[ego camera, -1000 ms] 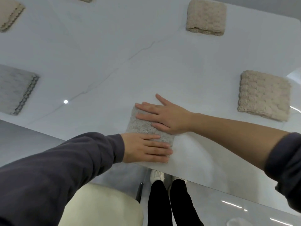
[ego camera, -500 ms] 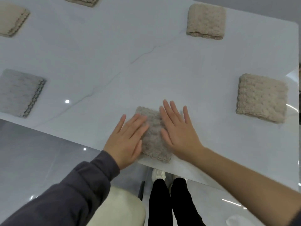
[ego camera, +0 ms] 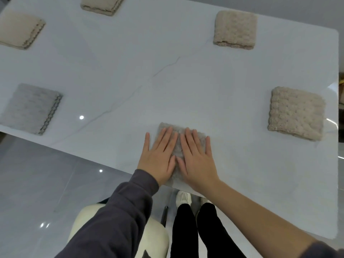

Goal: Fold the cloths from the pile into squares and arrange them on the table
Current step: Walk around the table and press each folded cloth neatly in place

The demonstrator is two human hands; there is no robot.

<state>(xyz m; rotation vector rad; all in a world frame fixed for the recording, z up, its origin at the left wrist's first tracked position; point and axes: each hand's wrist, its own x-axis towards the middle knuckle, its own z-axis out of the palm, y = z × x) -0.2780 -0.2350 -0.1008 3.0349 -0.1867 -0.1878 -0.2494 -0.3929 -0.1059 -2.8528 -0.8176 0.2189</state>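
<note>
White table (ego camera: pixel 186 81) carries five folded squares, well apart; we note the grey one (ego camera: pixel 31 108) at left and a beige one (ego camera: pixel 296 113) at right. A sixth cloth (ego camera: pixel 179 146) lies at the near edge, already folded square. Left hand (ego camera: pixel 160 155) and right hand (ego camera: pixel 195 159) press flat on it side by side, fingers straight, gripping nothing. We judge this the final smoothing. Next: lift both hands straight off without dragging the cloth. No pile is in view.
</note>
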